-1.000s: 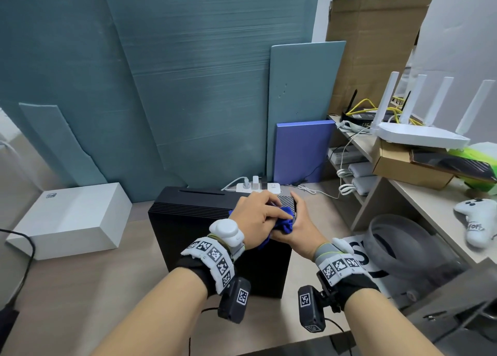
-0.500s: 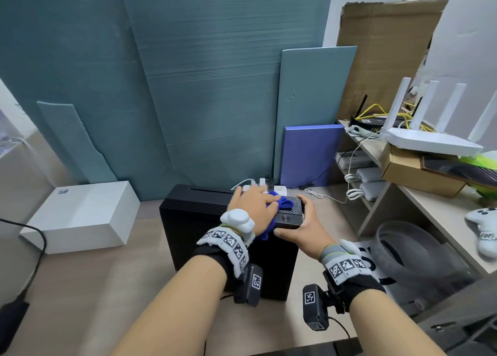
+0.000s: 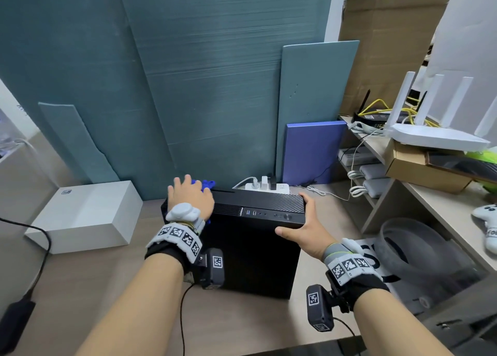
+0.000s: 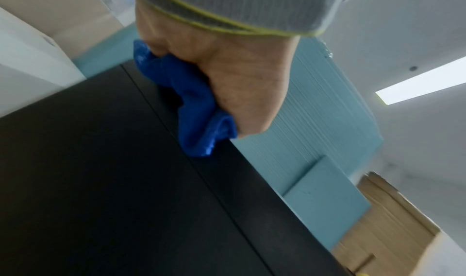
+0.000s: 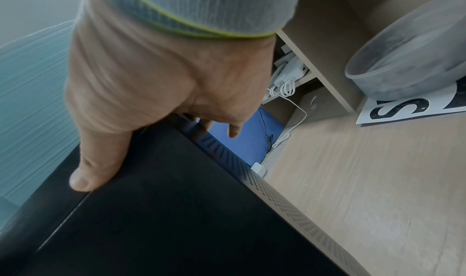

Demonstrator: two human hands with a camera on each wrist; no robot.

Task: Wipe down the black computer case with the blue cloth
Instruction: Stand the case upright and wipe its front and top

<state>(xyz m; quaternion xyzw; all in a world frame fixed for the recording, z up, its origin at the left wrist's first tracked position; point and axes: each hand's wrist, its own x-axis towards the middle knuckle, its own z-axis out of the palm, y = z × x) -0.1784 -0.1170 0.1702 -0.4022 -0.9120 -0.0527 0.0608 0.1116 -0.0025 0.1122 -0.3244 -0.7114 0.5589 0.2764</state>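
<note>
as the left hand (image 3: 189,198) slid the bunched blue cloth (image 4: 188,98) from the case's (image 3: 258,253) right end to its left end, mid-frame, the right hand (image 3: 302,230) clasped the right corner, steadying it; the top looked half wiped.

I am working in what reads as an office storage or IT equipment corner. Evidence: a white router (image 3: 430,137) with upright antennas sits on a cardboard box (image 3: 419,171) on a wooden shelf unit (image 3: 435,207). Yellow network cables (image 3: 382,108) lie behind it. Coiled white adapters (image 3: 373,178) occupy the lower shelf. A power strip (image 3: 267,186) with plugs inserted lies against teal foam panels (image 3: 215,86) leaning on the wall. A black desktop computer case (image 3: 255,253) stands on a wood-look surface, beside a white box (image 3: 88,215). A ceiling light panel (image 4: 423,82) is recessed overhead.
</note>
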